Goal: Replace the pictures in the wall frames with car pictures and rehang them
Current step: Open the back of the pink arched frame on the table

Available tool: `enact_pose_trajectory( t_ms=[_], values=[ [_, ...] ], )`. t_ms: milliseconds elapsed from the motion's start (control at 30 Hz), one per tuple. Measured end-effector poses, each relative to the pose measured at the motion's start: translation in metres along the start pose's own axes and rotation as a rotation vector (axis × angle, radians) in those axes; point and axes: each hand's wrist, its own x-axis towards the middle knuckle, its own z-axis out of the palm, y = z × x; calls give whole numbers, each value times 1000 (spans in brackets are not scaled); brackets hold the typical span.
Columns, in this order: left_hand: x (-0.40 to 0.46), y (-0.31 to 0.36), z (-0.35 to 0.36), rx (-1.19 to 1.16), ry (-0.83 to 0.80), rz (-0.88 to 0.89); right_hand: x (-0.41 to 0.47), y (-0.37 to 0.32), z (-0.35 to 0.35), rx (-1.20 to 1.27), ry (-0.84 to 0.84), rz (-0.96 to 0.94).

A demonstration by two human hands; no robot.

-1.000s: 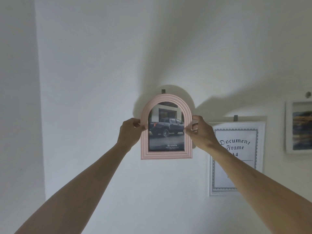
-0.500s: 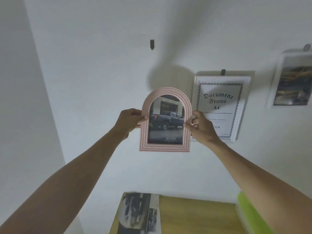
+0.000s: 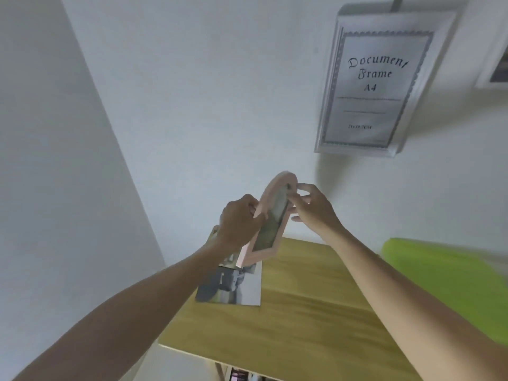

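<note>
We hold the pink arched frame [image 3: 270,215] in both hands above the wooden table [image 3: 302,312], turned almost edge-on to us, its arch at twelve o'clock and its flat base at six. Our left hand [image 3: 239,221] wraps the frame's nine o'clock side, fingers curled round the edge in a firm grip. Our right hand [image 3: 313,207] pinches the arch near one o'clock, thumb and fingertips on the rim, the other fingers loosely spread. The glass face shows only as a dim sliver, so we cannot tell what picture sits inside.

On the table, just below the frame at six o'clock, lies a glossy printed sheet [image 3: 231,287]; it is too blurred for us to read. A green pad [image 3: 445,284] lies at three o'clock on the table. On the wall at one o'clock hangs a silver frame [image 3: 368,81] with the "Document Frame A4" insert; part of another frame [image 3: 494,64] shows at the right border.

We judge the step in hand is turning the frame to reach its back. To do it well, we should keep the left grip steady as the pivot, let the right fingers walk round the arch, keep the frame low over the table, and avoid pressing on the glass.
</note>
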Motion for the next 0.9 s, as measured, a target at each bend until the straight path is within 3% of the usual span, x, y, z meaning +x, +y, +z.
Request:
enact_pose_trajectory(
  t_ms=[200,333,433,633,767,900],
  values=[
    [-38,-1,51,329,-46,138,-4,11,19,263,-33,176],
    [-47,-16,70,529,-47,379,-5,25,14,178,-14,190],
    [-46,-27,76,475,-31,479,-4,35,3,149,-56,183],
    [-12,-63,53,193,-58,105,2,46,-13,98,-132,166],
    [15,-94,35,55,-224,-95,11,49,-14,97,-124,162],
    [28,-98,9,-366,-260,-196,21,56,-5,39,-71,138]
  ],
)
